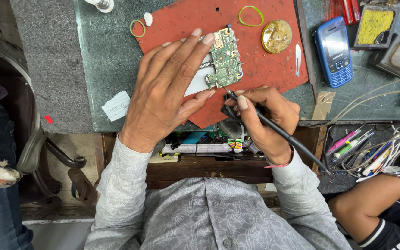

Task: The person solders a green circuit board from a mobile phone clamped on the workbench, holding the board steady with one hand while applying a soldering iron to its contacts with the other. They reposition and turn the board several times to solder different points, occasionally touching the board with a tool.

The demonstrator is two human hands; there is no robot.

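Head view: circuit board under soldering.
Left hand grip flat, pinning board on red mat; right hand grip closed around soldering iron, tip at board's near edge.

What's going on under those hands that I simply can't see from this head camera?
- Left side of the green circuit board: covered by the left hand.
- Tip of the black soldering tool: too small to tell whether it touches the board.
- Open drawer contents: hidden under both wrists.
- Right hand grip on the tool: its fingers curl over it.
- Blue phone screen: glare.
- Neighbour's arm: cut off by the edge.
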